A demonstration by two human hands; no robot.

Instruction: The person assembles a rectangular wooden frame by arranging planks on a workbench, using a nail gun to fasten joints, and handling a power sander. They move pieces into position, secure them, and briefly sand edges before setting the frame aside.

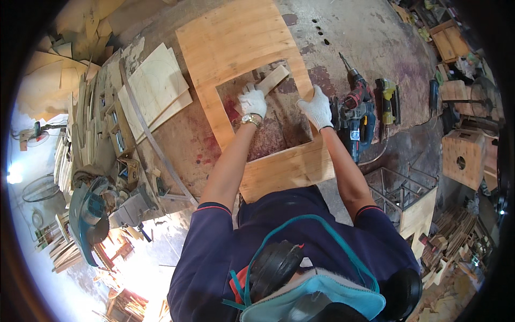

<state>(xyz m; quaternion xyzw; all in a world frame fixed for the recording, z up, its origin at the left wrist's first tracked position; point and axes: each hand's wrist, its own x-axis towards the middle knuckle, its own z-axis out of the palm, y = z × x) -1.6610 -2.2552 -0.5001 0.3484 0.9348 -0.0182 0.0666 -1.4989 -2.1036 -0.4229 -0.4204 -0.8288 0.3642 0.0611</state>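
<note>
A large plywood panel [236, 37] with a square cut-out lies on the worktable in front of me. Through the cut-out the stained tabletop shows. Inside that opening my left hand [252, 102], in a white knit glove with a watch at the wrist, closes on the near end of a short wooden strip [274, 79]. The strip slants toward the opening's far right corner. My right hand [316, 109], gloved too, grips the narrow right side of the panel, thumb toward the cut-out and fingers toward the outer edge.
Right of the panel lie a red cordless drill [355, 91], a blue power tool [367, 129] and a yellow-green tool [386, 99]. Thin plywood sheets [155, 86] and a long metal straightedge [155, 139] are at the left. A circular-blade saw [91, 214] stands lower left.
</note>
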